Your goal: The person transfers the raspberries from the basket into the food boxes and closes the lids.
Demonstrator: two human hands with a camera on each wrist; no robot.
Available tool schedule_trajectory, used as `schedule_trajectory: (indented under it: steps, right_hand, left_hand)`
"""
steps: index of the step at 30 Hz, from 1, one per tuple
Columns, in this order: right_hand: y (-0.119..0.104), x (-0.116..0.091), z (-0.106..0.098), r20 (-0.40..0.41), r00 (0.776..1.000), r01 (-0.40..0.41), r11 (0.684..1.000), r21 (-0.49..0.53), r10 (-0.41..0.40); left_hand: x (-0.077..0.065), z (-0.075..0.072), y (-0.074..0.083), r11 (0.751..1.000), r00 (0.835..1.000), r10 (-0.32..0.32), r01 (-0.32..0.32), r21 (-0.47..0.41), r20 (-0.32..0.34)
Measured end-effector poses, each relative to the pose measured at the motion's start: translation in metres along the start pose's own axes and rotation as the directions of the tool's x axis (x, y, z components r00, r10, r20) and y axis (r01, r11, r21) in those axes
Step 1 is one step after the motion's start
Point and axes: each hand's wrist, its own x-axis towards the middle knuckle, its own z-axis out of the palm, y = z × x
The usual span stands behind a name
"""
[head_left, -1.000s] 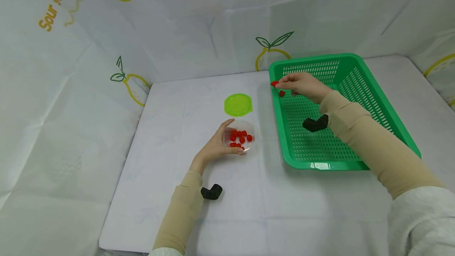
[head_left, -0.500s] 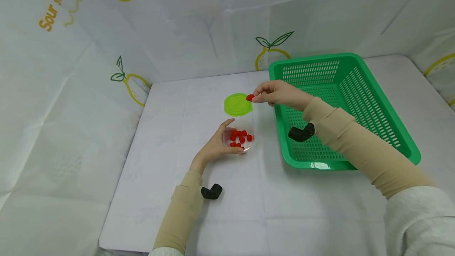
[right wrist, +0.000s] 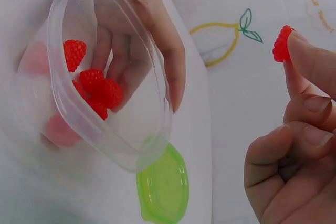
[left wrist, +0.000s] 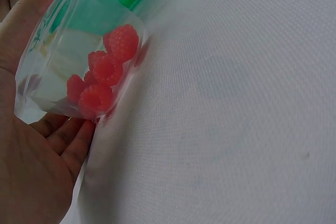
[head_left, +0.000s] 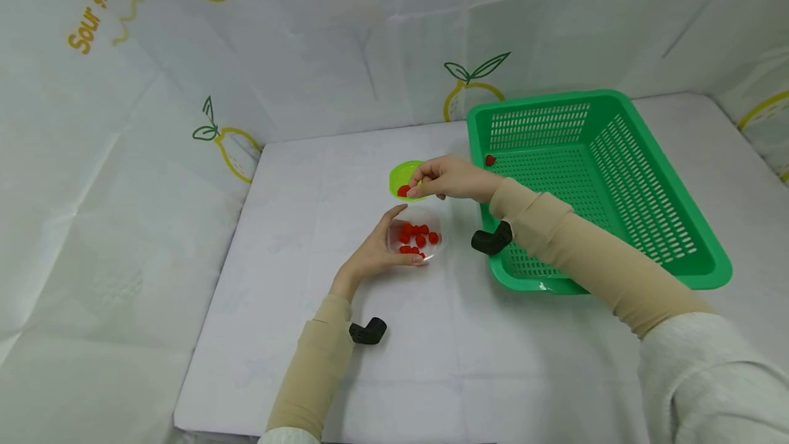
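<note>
My left hand curls its thumb and fingers round a clear plastic tub on the table. Several raspberries lie at the bottom of the tub, seen through its wall in the left wrist view. Between thumb and fingertip my right hand pinches a single raspberry. In the head view that hand is above the green lid, just behind the tub. The lid lies flat on the table and is partly covered by the right hand.
To the right stands a large green plastic basket with slotted walls. One raspberry is inside it near the left wall. White cloth with lemon prints hangs behind the table.
The right hand has moved left with its raspberry, from over the basket's left rim to above the green lid. The left hand and the tub have stayed in place.
</note>
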Motion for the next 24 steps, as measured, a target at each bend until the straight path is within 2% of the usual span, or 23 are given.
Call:
schedule_trajectory:
  steps: [4, 12, 17, 24]
  right_hand:
    - [0.003, 0.008, 0.007, 0.036, 0.999, 0.001, 0.999, -0.040, 0.001]
    - [0.010, 0.020, 0.020, 0.099, 0.994, -0.036, 0.988, -0.151, 0.052]
    - [0.009, 0.022, 0.026, 0.111, 0.992, -0.031, 0.963, -0.267, 0.062]
    - [0.011, 0.024, 0.030, 0.134, 0.987, -0.032, 0.934, -0.356, 0.086]
  left_hand:
    - [-0.001, 0.000, 0.001, 1.000, 1.000, 0.002, -0.002, -0.019, 0.002]
    - [-0.002, 0.000, 0.001, 0.998, 1.000, 0.025, -0.025, -0.058, 0.012]
    - [-0.001, 0.000, -0.001, 0.997, 0.999, 0.050, -0.050, -0.053, 0.013]
    - [-0.001, -0.001, 0.001, 1.000, 1.000, 0.015, -0.015, -0.020, 0.001]
